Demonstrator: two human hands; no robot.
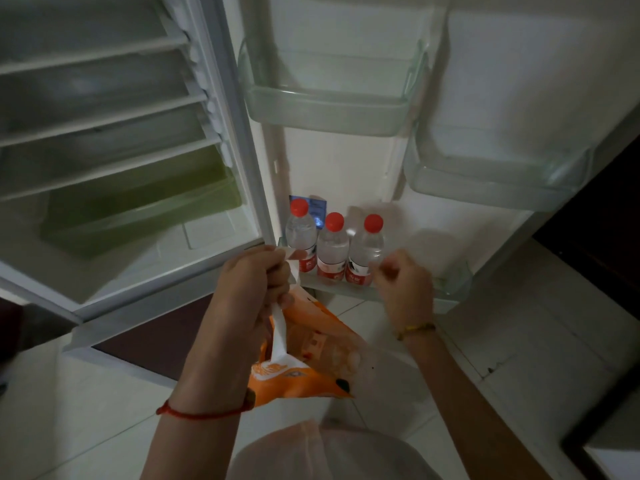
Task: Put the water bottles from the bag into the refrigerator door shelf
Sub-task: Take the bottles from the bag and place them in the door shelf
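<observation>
Three clear water bottles with red caps and red labels stand side by side in the bottom door shelf point(450, 285) of the open refrigerator: one on the left point(300, 233), one in the middle point(332, 245), one on the right point(367, 245). My left hand point(249, 289) grips the white handles of an orange and white plastic bag point(298, 368) hanging below the shelf. Something pale shows through the bag's side; I cannot tell what. My right hand point(403, 284) hovers just right of the right bottle, fingers loosely curled, holding nothing.
Two clear door shelves, an upper one point(329, 109) and one lower right point(495, 181), hold nothing. The fridge interior has white shelves and a green drawer point(138, 209). White floor tiles lie below; a dark cabinet is at the right edge.
</observation>
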